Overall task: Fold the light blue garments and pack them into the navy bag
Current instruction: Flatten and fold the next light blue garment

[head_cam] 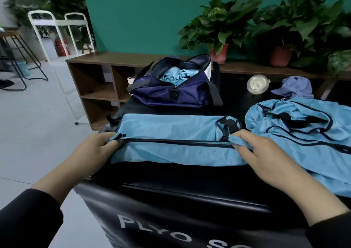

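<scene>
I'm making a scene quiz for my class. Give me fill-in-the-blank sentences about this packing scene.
1. Both hands, left hand and right hand, grip the folded light blue garment at its two ____.
2. The navy bag stands ____, with blue cloth inside.
3. Another light blue garment lies unfolded to the person's ____.

Missing words: ends; open; right

Open black surface [233, 100] lies between the folded light blue garment [171, 128] and the navy bag [171, 93]. The bag's mouth is unzipped, part-filled with blue cloth. To the right, a heaped garment [303, 131], clear container [255, 85] and lilac cap [294, 88] obstruct.
</scene>
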